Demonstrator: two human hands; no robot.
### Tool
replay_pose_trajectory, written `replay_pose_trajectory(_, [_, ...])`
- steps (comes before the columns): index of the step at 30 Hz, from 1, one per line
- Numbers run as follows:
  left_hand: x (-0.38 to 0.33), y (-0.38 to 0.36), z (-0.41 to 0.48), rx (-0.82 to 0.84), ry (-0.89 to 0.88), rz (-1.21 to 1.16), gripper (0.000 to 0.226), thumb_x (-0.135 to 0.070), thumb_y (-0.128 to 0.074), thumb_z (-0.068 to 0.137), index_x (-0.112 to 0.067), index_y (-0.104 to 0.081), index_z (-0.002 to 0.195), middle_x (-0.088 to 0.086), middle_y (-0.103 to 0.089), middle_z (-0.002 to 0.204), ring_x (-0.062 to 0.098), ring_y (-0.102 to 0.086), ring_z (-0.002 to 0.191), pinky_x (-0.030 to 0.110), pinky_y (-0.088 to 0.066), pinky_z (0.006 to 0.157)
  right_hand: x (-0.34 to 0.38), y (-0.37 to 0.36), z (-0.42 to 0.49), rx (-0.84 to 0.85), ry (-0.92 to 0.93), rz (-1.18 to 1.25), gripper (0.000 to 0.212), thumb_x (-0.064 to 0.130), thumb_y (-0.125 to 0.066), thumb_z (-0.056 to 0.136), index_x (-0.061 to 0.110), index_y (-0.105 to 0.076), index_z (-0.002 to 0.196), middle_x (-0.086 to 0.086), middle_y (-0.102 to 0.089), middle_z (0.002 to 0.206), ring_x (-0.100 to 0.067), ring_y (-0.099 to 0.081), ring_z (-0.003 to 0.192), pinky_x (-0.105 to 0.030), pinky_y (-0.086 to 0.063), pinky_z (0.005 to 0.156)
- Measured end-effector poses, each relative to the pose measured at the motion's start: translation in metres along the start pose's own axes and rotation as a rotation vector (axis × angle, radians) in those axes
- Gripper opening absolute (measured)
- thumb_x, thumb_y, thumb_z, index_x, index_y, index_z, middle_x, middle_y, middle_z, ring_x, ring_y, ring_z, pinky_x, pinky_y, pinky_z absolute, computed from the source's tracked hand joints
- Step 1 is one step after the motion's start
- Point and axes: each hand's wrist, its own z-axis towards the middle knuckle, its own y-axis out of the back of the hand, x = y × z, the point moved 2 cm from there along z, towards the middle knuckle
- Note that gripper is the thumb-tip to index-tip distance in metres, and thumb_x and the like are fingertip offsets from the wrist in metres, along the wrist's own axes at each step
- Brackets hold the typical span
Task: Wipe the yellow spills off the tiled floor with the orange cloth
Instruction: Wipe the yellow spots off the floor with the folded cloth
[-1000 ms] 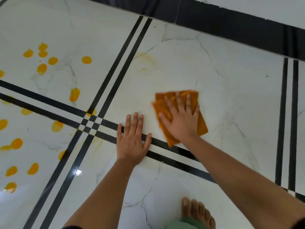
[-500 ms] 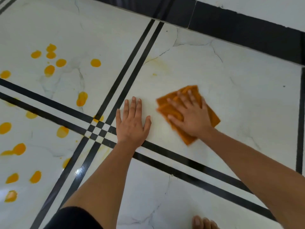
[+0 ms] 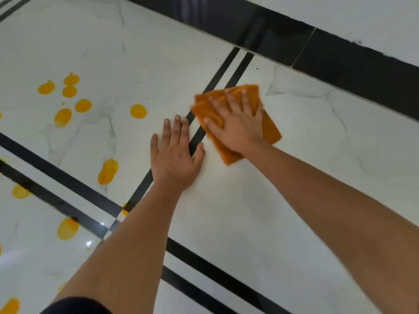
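Observation:
A folded orange cloth (image 3: 269, 129) lies flat on the white tiled floor (image 3: 249, 211), over the double black stripe. My right hand (image 3: 235, 123) presses down on it with fingers spread. My left hand (image 3: 175, 155) rests flat on the floor just left of the cloth, fingers apart, holding nothing. Several yellow spills dot the tiles to the left: one round spot (image 3: 138, 111), an elongated one (image 3: 108, 171), a cluster (image 3: 68, 96) at the upper left and more (image 3: 67, 228) at the lower left.
Black double stripes (image 3: 217, 279) cross the floor in a grid. A black skirting band (image 3: 340, 62) runs along the white wall at the top right. A dark sleeve edge (image 3: 74, 305) shows at the bottom.
My right hand has slid the cloth up and left, onto the black stripes. My left hand has shifted forward. The view has moved closer; the foot has left the frame.

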Motion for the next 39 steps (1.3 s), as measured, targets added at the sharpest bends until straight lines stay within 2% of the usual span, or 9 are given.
replay_pose_trajectory(3, [0.0, -0.002, -0.002, -0.015, 0.0, 0.014, 0.074, -0.057, -0.005, 0.085, -0.019, -0.003, 0.149, -0.003, -0.001, 0.158, 0.017, 0.005, 0.144, 0.041, 0.001, 0.114, -0.017, 0.008, 0.007, 0.028, 0.355, -0.066, 0.062, 0.071, -0.014, 0.086, 0.049, -0.01, 0.143, 0.008, -0.007, 0.159, -0.026, 0.0, 0.146, -0.058, -0.005, 0.112])
replay_pose_trajectory(8, [0.001, -0.001, -0.001, -0.001, 0.013, 0.0, 0.074, -0.056, -0.002, 0.084, -0.021, 0.003, 0.149, -0.005, 0.003, 0.158, 0.014, 0.01, 0.144, 0.04, 0.005, 0.114, 0.0, 0.009, 0.048, -0.016, -0.011, -0.009, 0.063, 0.069, -0.013, 0.088, 0.044, -0.008, 0.146, 0.004, -0.005, 0.159, -0.032, 0.001, 0.145, -0.06, -0.001, 0.111])
replay_pose_trajectory(12, [0.0, -0.001, -0.002, 0.004, 0.004, -0.01, 0.075, -0.057, -0.001, 0.083, -0.021, 0.002, 0.149, -0.005, 0.004, 0.158, 0.014, 0.009, 0.144, 0.04, 0.006, 0.113, -0.011, 0.006, 0.026, 0.028, 0.453, -0.097, 0.064, 0.071, -0.01, 0.084, 0.049, -0.008, 0.144, 0.008, -0.008, 0.158, -0.025, -0.001, 0.146, -0.057, -0.007, 0.112])
replay_pose_trajectory(16, [0.001, 0.0, -0.003, -0.009, 0.004, -0.027, 0.073, -0.056, -0.006, 0.086, -0.02, 0.001, 0.149, -0.004, 0.001, 0.158, 0.014, 0.008, 0.144, 0.039, 0.006, 0.114, -0.013, 0.009, 0.041, -0.013, -0.012, -0.019, 0.061, 0.067, -0.013, 0.089, 0.045, -0.006, 0.146, 0.004, -0.005, 0.159, -0.03, 0.0, 0.145, -0.058, -0.003, 0.112])
replay_pose_trajectory(20, [0.003, 0.002, -0.006, 0.027, 0.003, -0.046, 0.078, -0.059, -0.003, 0.084, -0.017, 0.0, 0.149, -0.001, 0.003, 0.158, 0.015, 0.009, 0.144, 0.036, 0.008, 0.113, 0.001, 0.0, -0.006, -0.016, 0.325, -0.072, 0.063, 0.069, -0.01, 0.086, 0.048, -0.008, 0.144, 0.006, -0.009, 0.158, -0.027, -0.002, 0.146, -0.056, -0.006, 0.112])
replay_pose_trajectory(25, [0.022, 0.009, -0.056, 0.04, 0.063, -0.029, 0.072, -0.057, -0.005, 0.089, -0.018, 0.007, 0.148, -0.002, 0.01, 0.157, 0.014, 0.016, 0.142, 0.034, 0.013, 0.112, 0.025, 0.003, -0.006, 0.032, -0.104, 0.051, 0.063, 0.067, -0.012, 0.09, 0.042, -0.003, 0.146, 0.002, -0.001, 0.159, -0.034, 0.005, 0.145, -0.06, 0.001, 0.111])
replay_pose_trajectory(29, [0.047, 0.016, -0.107, 0.008, 0.164, -0.081, 0.078, -0.06, 0.003, 0.08, -0.021, 0.007, 0.148, -0.004, 0.011, 0.156, 0.008, 0.021, 0.139, 0.032, 0.017, 0.111, 0.069, -0.015, -0.077, -0.001, 0.328, -0.024, 0.062, 0.069, -0.012, 0.086, 0.048, -0.01, 0.144, 0.005, -0.007, 0.159, -0.029, 0.0, 0.145, -0.058, -0.002, 0.112])
replay_pose_trajectory(34, [0.08, 0.024, -0.163, -0.017, 0.257, -0.105, 0.076, -0.059, 0.0, 0.082, -0.021, 0.004, 0.148, -0.004, 0.008, 0.156, 0.007, 0.019, 0.139, 0.032, 0.016, 0.111, 0.118, -0.016, -0.099, 0.065, 0.052, 0.058, 0.061, 0.065, -0.014, 0.09, 0.043, -0.008, 0.146, 0.002, -0.002, 0.159, -0.033, 0.008, 0.144, -0.06, 0.004, 0.11])
replay_pose_trajectory(39, [0.118, 0.026, -0.225, -0.02, 0.352, -0.115, 0.073, -0.059, -0.003, 0.084, -0.023, 0.006, 0.148, -0.004, 0.008, 0.156, 0.009, 0.018, 0.14, 0.033, 0.014, 0.112, 0.154, -0.025, -0.149, 0.106, 0.571, -0.035, 0.06, 0.068, -0.011, 0.086, 0.049, -0.011, 0.143, 0.005, -0.01, 0.159, -0.028, 0.001, 0.146, -0.06, -0.006, 0.112])
